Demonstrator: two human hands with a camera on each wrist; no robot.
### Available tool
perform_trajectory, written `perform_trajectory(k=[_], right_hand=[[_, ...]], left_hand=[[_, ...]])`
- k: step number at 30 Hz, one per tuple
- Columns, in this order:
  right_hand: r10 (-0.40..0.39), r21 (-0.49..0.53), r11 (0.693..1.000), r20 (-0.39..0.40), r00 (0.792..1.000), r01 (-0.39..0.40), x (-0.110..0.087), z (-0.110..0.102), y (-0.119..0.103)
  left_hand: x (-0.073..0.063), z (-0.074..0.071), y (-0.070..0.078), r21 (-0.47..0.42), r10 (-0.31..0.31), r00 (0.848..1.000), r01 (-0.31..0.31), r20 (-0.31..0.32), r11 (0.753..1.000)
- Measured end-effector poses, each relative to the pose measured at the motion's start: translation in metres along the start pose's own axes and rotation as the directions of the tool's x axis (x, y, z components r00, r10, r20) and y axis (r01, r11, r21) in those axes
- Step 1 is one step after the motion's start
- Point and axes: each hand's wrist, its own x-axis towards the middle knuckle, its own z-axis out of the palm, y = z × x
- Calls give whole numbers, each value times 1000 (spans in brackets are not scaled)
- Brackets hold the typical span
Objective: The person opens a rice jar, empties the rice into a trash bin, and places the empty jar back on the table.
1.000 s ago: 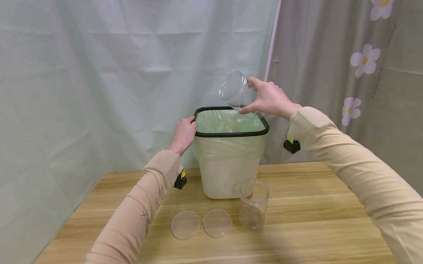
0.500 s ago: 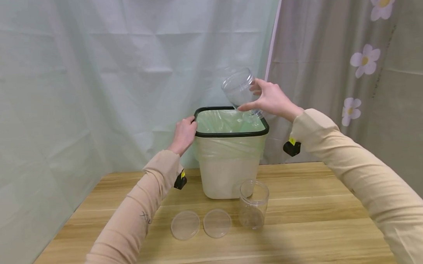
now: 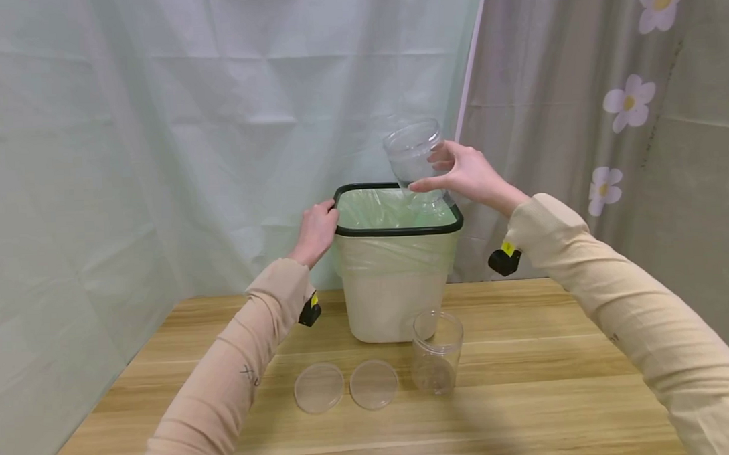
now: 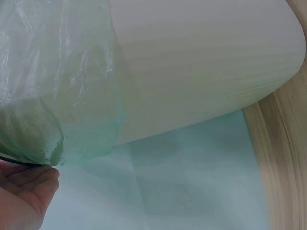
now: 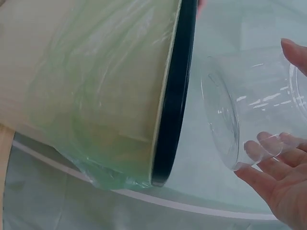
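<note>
My left hand (image 3: 318, 230) grips the black rim of a cream trash bin (image 3: 391, 307) on its left side. In the left wrist view its fingers (image 4: 41, 184) curl at the rim, beside the green bag's folded-over edge. Above the bin's right half, my right hand (image 3: 474, 177) holds a clear plastic jar (image 3: 412, 159) between thumb and fingers. The jar's mouth is up, with a slight lean to the left. In the right wrist view the jar (image 5: 259, 100) looks see-through with nothing inside, its base apart from the rim.
A green liner bag (image 3: 370, 210) lines the bin. Another clear jar (image 3: 438, 359) stands upright in front of it on the wooden table (image 3: 557, 395). Two round clear lids, a left lid (image 3: 319, 388) and a right lid (image 3: 374, 384), lie flat nearby. Curtains (image 3: 246, 124) hang behind.
The jar in my right hand has turned from a strong leftward tilt to nearly upright, shifting slightly right. My left hand stays on the rim.
</note>
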Motion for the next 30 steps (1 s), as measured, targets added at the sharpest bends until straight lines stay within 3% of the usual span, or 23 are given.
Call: perform_trajectory(k=[13, 30], right_hand=[[29, 217, 976, -26, 999, -23, -11, 4, 15], [51, 373, 928, -99, 994, -10, -41, 4, 31]], left_hand=[[-1, -1, 0, 1, 8, 1000, -8, -6, 1000], [-2, -3, -3, -16, 12, 1000, -12, 2, 1000]])
